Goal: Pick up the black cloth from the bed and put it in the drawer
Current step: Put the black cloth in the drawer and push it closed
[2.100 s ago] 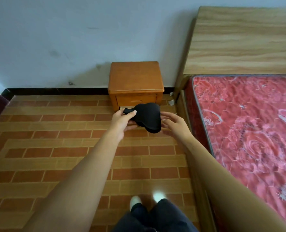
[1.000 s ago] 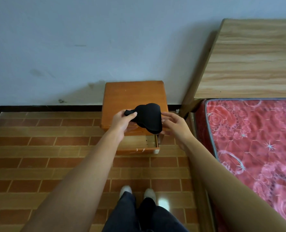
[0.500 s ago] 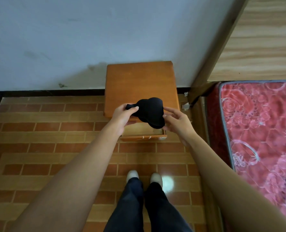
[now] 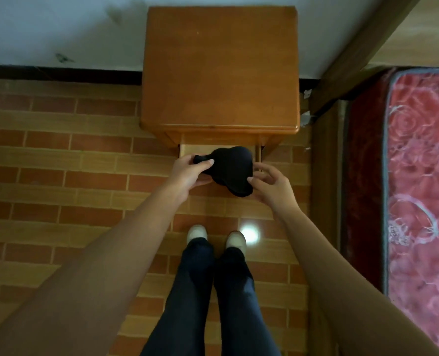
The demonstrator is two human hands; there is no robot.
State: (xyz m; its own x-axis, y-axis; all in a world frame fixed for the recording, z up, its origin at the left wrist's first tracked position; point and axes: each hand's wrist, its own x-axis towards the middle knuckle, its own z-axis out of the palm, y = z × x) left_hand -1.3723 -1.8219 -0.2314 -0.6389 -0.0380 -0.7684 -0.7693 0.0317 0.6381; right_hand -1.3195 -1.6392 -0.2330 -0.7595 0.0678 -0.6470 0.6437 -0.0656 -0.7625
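Note:
The black cloth [image 4: 232, 170] is a bunched, rounded bundle held over the pulled-out drawer [image 4: 195, 149] of the orange wooden nightstand [image 4: 219, 70]. My left hand [image 4: 188, 173] pinches the cloth's left end between thumb and fingers. My right hand [image 4: 271, 186] touches its right and lower edge with spread fingers. The cloth and hands hide most of the drawer; only a pale strip of its inside and its right side rail show. The bed [image 4: 423, 176], with a red patterned mattress, lies to the right.
The nightstand stands against a white wall [image 4: 59, 27] with a black skirting. A wooden headboard [image 4: 418, 29] rises at the top right. The floor [image 4: 59, 176] is brick-pattern tile. My legs and white shoes [image 4: 197, 233] stand just in front of the drawer.
I have stepped closer and now look straight down on the nightstand. The drawer, shut 2.1 s ago, stands pulled out. Both hands have lowered the cloth toward it.

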